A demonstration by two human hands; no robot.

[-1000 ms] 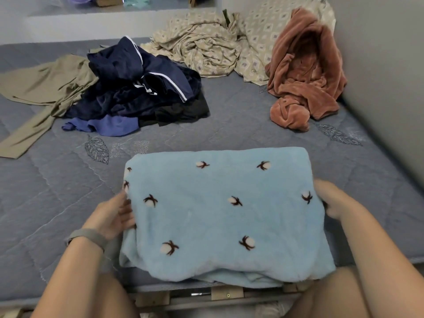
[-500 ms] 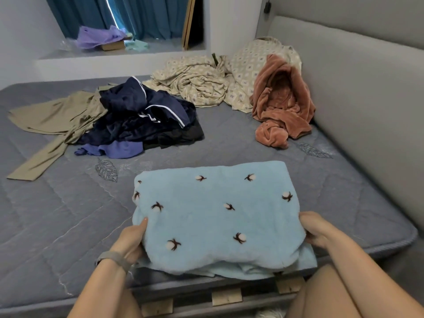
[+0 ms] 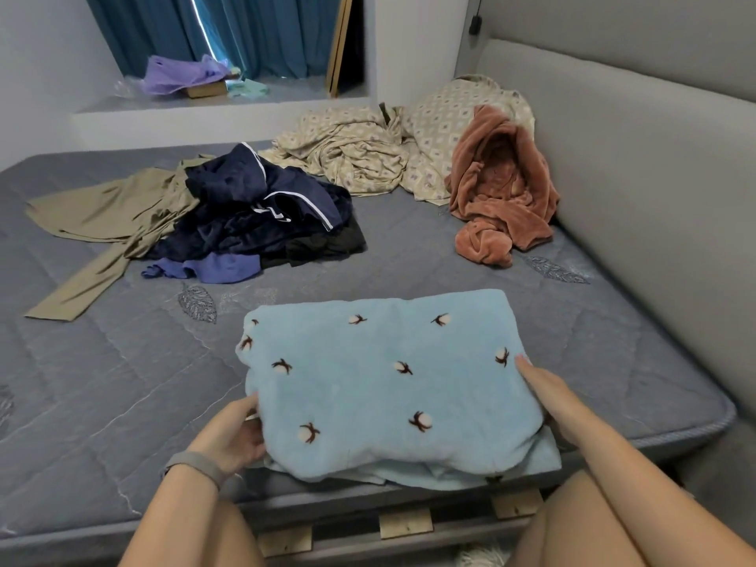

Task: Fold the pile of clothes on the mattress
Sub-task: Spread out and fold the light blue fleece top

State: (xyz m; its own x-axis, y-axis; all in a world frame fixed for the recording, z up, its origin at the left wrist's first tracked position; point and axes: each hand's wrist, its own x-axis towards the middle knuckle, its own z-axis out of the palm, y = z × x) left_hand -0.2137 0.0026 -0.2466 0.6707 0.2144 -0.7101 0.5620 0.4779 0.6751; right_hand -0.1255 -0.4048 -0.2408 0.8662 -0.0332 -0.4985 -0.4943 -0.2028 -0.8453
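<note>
A folded light blue fleece garment [image 3: 384, 386] with small cotton-flower prints lies at the near edge of the grey mattress [image 3: 102, 403]. My left hand [image 3: 233, 435] grips its near-left edge, fingers tucked under the cloth. My right hand [image 3: 546, 396] holds the right edge, thumb along the top, the other fingers hidden beneath. Further back sits a pile of dark navy clothes [image 3: 262, 214] with a purple piece under it. An olive garment [image 3: 106, 214] is spread at the left. A rust-brown fleece [image 3: 503, 198] is heaped at the right.
A crumpled patterned beige sheet [image 3: 360, 157] and a pillow lie at the mattress's far side. A grey padded headboard [image 3: 654, 178] runs along the right. A window ledge [image 3: 221, 104] with a purple bag and blue curtains is behind. Wooden slats show under the mattress front.
My view has tilted upward, showing the ledge and curtains. Both hands slid along the blue garment's sides toward its near corners and stayed on it.
</note>
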